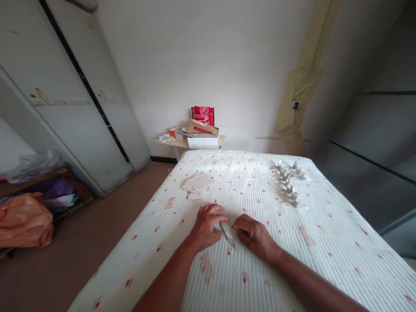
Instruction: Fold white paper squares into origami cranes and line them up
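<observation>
My left hand [209, 226] is closed around the upper part of a narrow strip of folded printed paper [228, 236], low over the quilted cover. The strip's pointed lower end slants toward me. Just right of it is my right hand [255, 236], its fingers curled together; a small gap shows between it and the paper. The underside of those fingers is hidden, so whatever they may hold does not show. Beyond my left hand lies a loose stack of printed paper sheets [198, 184]. Several folded paper figures with pointed tips [286, 184] stand in rows at the far right.
The surface wears a white ribbed cover [260, 277] with red dots. Behind its far edge, a small table [178, 142] bears a white box [203, 142], a red bag [200, 115] and white paper pieces [167, 137]. A cabinet [87, 95] stands left; an orange bag [24, 221] lies below.
</observation>
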Available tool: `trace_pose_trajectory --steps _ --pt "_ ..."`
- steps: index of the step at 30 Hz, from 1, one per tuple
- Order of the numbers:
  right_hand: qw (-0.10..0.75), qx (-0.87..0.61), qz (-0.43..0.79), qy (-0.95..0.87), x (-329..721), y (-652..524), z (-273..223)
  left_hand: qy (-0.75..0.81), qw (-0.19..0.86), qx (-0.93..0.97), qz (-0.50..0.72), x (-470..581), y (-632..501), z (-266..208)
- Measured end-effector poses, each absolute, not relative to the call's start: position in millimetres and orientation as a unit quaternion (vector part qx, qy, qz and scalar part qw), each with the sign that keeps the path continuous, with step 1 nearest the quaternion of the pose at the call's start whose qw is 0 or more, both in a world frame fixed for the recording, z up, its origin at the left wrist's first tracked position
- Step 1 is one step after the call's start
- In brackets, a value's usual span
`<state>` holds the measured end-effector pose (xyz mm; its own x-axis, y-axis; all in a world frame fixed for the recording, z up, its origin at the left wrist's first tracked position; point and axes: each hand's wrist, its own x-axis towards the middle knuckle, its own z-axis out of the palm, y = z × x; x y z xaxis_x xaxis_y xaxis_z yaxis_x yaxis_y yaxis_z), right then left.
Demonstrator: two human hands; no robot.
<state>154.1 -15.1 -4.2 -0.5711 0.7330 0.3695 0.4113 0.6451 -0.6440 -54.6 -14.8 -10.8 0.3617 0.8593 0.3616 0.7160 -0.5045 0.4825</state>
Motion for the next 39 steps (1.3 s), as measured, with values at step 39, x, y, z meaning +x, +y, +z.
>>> trace_pose_trajectory --steps 39 --pt "0.435 -0.369 0.375 -0.731 146.5 -9.3 -4.4 0.443 0.095 0.805 0.383 -43.5 -21.5 -0.4"
